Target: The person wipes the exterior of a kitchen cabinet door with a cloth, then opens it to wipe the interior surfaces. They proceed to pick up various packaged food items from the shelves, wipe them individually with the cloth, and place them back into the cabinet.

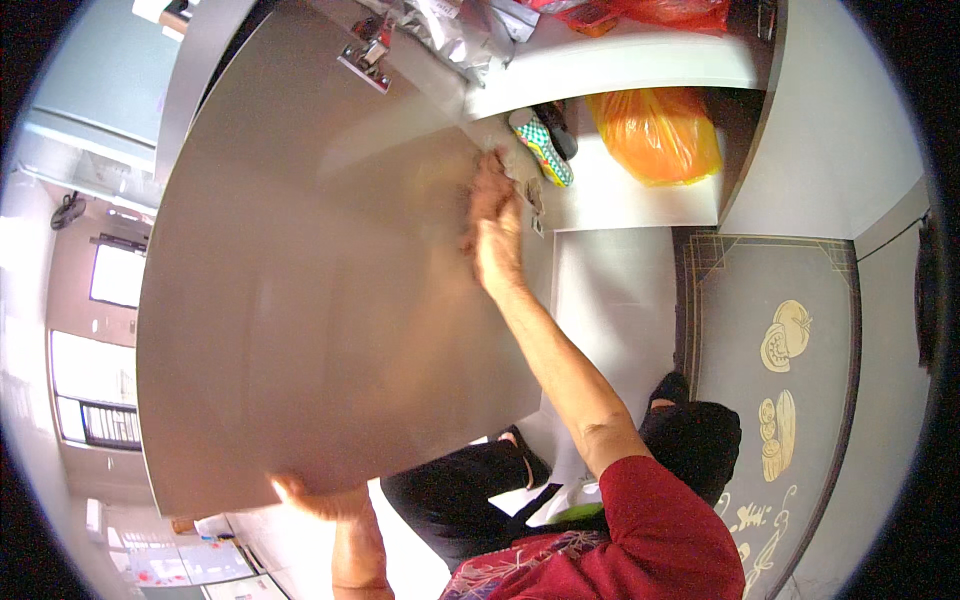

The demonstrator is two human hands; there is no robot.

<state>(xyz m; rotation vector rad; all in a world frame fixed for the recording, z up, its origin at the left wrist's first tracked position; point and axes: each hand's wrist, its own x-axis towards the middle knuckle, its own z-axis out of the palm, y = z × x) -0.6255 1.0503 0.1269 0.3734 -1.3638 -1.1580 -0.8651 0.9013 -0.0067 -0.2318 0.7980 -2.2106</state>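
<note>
A wide grey-brown cabinet door (322, 285) with a glossy face stands swung out in front of me. My left hand (322, 499) grips its lower edge. Higher up, my right hand (495, 202) is against the door's face near the hinged side. That hand is blurred, and whether it holds something is hard to make out. One metal hinge (366, 64) shows at the upper part of the door, and a second hinge (537, 225) lies just beside my right hand.
Inside the white cabinet, a checkered shoe (541, 146) and a yellow-orange plastic bag (660, 139) rest on a shelf (630, 210). Silver packets (457, 34) and a red bag (637, 15) sit above. A dark mat (750, 300) with food drawings covers the floor at right.
</note>
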